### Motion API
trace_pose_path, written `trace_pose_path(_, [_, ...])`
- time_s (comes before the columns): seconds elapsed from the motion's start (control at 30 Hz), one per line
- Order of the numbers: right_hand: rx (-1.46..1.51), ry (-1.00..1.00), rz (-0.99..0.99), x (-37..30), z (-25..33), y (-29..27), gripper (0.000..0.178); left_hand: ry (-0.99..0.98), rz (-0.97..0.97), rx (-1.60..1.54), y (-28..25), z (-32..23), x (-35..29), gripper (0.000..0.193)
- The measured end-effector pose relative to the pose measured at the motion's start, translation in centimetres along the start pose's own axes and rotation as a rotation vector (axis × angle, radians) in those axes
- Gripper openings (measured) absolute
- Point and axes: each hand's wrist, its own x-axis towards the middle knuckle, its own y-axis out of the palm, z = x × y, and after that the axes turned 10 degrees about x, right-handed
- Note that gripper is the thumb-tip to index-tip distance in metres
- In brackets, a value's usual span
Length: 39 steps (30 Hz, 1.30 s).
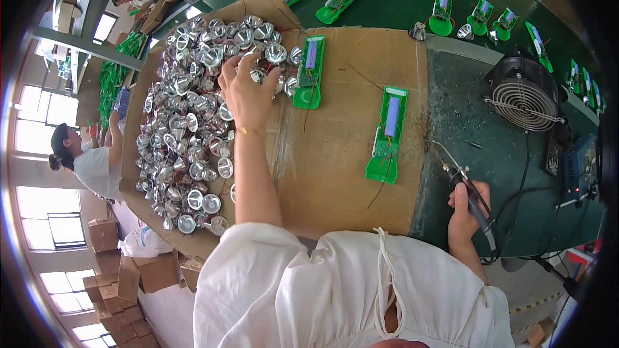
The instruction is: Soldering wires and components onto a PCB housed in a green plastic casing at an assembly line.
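My left hand [247, 95] reaches over a cardboard box heaped with small silver lamp reflectors [187, 122]. Its fingers are apart and curved down around one reflector [256, 77], with no closed grip visible. In my right hand [463, 218] is a soldering iron [478, 209], its thin metal end pointing up and left above the dark green bench. A green lamp housing [385, 135] with a purple battery cell, a circuit board and loose wires lies on the cardboard sheet between my hands. A second such housing [310, 72] lies just right of my left hand.
A cardboard sheet [345, 174] covers the bench [451, 100] in front of me. At the right stand a round fan [525, 103] and a blue box-shaped device [579, 169] with cables. More green housings [441, 14] line the far side. Other people [93, 158] are at the left.
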Motion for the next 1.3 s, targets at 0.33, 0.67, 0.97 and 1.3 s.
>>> trace_pose_path(0.33, [-0.036,-0.09,0.014,-1.1,0.4,0.3,0.016,-0.355,0.064,-0.66,-3.8,-2.4,-3.5,0.013])
trace_pose_path(0.67, [-0.037,-0.129,0.377,-1.8,1.9,2.5,0.018,-0.062,0.525,-0.885,-3.5,-7.0,-14.2,0.007])
trace_pose_path(0.97, [-0.104,-0.072,0.282,-1.9,1.6,2.8,0.015,-0.037,0.568,-0.842,-2.8,-8.5,-13.8,0.011])
trace_pose_path(1.3, [-0.064,-0.053,0.201,-1.9,1.7,3.3,0.015,-0.067,0.607,-0.821,-2.5,-8.5,-13.7,0.011])
